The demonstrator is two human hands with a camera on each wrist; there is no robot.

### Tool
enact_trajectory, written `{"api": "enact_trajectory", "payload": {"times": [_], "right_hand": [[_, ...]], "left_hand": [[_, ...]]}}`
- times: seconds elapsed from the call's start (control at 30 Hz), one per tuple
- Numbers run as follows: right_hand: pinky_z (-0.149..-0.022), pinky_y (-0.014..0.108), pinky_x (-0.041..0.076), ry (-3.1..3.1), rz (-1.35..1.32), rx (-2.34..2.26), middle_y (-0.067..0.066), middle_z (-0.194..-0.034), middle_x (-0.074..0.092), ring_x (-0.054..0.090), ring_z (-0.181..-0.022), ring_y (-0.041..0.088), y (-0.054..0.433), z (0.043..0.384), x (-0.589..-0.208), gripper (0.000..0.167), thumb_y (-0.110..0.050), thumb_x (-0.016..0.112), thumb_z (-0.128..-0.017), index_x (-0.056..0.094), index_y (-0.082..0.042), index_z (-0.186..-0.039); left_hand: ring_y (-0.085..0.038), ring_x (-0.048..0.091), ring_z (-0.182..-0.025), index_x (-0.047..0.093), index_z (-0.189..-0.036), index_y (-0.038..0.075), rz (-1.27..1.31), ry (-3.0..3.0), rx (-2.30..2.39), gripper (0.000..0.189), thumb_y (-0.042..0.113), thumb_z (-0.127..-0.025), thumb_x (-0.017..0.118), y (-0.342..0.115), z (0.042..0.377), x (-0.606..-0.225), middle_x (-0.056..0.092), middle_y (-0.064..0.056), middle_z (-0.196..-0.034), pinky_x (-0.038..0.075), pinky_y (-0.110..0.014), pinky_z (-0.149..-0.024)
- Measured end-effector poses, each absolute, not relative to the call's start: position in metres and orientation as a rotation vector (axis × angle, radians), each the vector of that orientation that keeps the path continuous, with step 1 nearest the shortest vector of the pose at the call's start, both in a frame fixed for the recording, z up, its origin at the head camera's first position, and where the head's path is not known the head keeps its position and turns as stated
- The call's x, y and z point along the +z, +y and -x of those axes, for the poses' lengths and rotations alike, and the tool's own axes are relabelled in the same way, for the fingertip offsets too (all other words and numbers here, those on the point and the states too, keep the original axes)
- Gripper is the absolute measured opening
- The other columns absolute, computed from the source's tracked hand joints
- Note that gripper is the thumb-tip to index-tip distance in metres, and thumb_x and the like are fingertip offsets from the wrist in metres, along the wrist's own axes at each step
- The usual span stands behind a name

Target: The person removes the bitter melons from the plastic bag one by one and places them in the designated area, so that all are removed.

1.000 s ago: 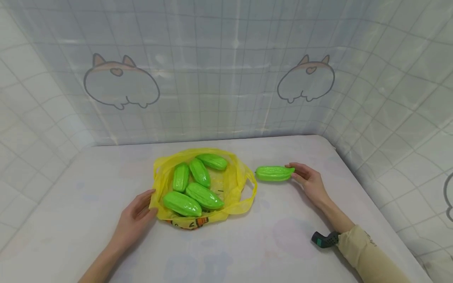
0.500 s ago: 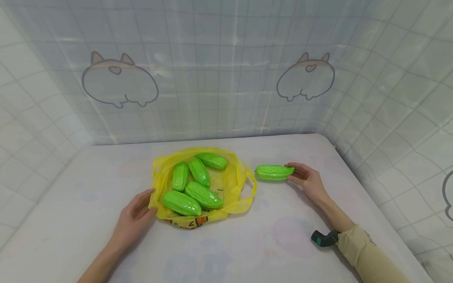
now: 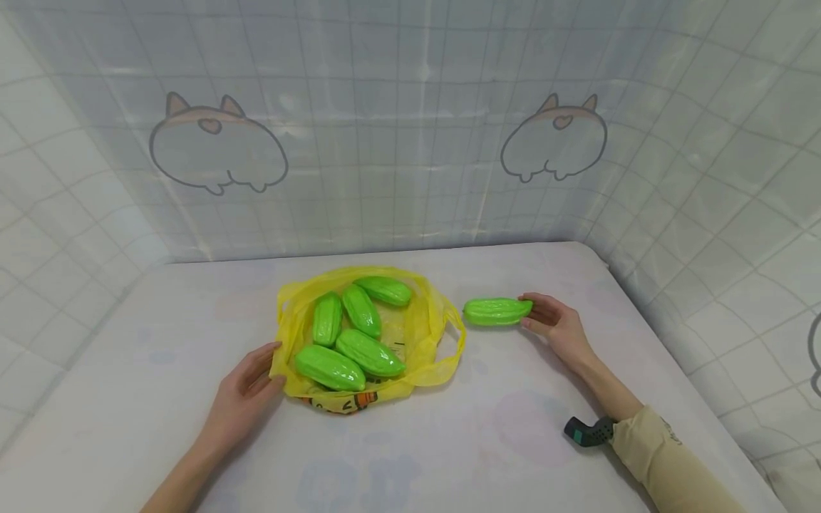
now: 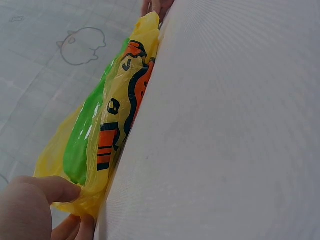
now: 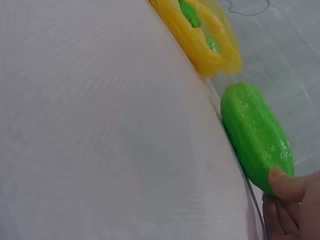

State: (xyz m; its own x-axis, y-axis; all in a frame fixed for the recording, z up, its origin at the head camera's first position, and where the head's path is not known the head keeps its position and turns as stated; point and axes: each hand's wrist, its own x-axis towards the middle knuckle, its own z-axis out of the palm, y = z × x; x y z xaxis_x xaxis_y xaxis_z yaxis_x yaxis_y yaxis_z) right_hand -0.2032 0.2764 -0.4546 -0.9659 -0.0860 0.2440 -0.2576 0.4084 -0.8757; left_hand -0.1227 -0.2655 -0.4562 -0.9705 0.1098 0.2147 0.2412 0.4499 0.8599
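Observation:
A yellow plastic bag (image 3: 426,356) lies on the table with its mouth spread and a handle loop toward the right. Several glossy green bitter melons (image 3: 370,354) rest inside it. At the bag's left edge, my left hand (image 3: 240,399) pinches the plastic between thumb and fingers; the left wrist view shows the thumb (image 4: 60,190) on the bag's rim. Right of the bag, one more bitter melon (image 3: 494,312) lies on its side. My right hand (image 3: 561,331) holds its pointed stem end, with the thumb (image 5: 285,185) on its near side.
The white table (image 3: 449,456) has faint printed patterns. Tile-patterned sheeting (image 3: 398,142) with cartoon drawings rises behind the table and at both sides. A dark device (image 3: 586,432) sits by the right wrist, at the beige sleeve (image 3: 667,456).

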Motion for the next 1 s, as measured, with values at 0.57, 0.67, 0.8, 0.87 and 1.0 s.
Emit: {"api": "enact_trajectory", "payload": {"times": [0.57,0.67,0.8,0.87,1.0], "right_hand": [[-0.100,0.012,0.048,-2.475,-0.295,1.591,0.016,-0.138,0.060,0.057,-0.126,0.031,0.2768,0.2032,-0.4568,0.051,-0.008,0.073,-0.091,0.055,-0.005,-0.139],[-0.099,0.011,0.048,-2.475,-0.293,1.605,0.017,-0.137,0.060,0.059,-0.125,0.026,0.2772,0.2031,-0.4568,0.052,-0.009,0.073,-0.090,0.055,-0.005,-0.139],[-0.099,0.011,0.047,-2.473,-0.294,1.619,0.016,-0.137,0.060,0.060,-0.122,0.016,0.2775,0.2027,-0.4567,0.052,-0.010,0.074,-0.090,0.055,-0.006,-0.139],[-0.099,0.010,0.047,-2.468,-0.302,1.626,0.017,-0.137,0.060,0.059,-0.121,0.011,0.2776,0.2027,-0.4568,0.052,-0.010,0.074,-0.090,0.055,-0.006,-0.139],[-0.101,0.011,0.046,-2.439,-0.338,1.647,0.019,-0.136,0.060,0.058,-0.119,0.003,0.2778,0.2029,-0.4571,0.052,-0.009,0.074,-0.090,0.056,-0.004,-0.138]], "left_hand": [[0.021,0.040,-0.122,0.045,-0.147,0.008,0.321,-2.566,-1.549,0.050,0.011,-0.100,0.061,-0.2660,0.1225,-0.4573,0.046,-0.024,-0.148,0.041,0.000,-0.094],[0.021,0.040,-0.122,0.045,-0.147,0.008,0.320,-2.566,-1.555,0.050,0.012,-0.100,0.061,-0.2659,0.1224,-0.4574,0.046,-0.024,-0.148,0.041,0.000,-0.095],[0.021,0.040,-0.122,0.044,-0.147,0.008,0.312,-2.571,-1.557,0.050,0.013,-0.100,0.061,-0.2658,0.1225,-0.4578,0.046,-0.024,-0.149,0.040,0.000,-0.095],[0.021,0.040,-0.122,0.044,-0.148,0.008,0.309,-2.575,-1.551,0.050,0.013,-0.100,0.061,-0.2659,0.1226,-0.4580,0.046,-0.024,-0.149,0.040,0.000,-0.095],[0.022,0.039,-0.121,0.044,-0.148,0.008,0.301,-2.581,-1.547,0.050,0.013,-0.100,0.061,-0.2661,0.1227,-0.4580,0.046,-0.023,-0.149,0.040,0.000,-0.094]]}}
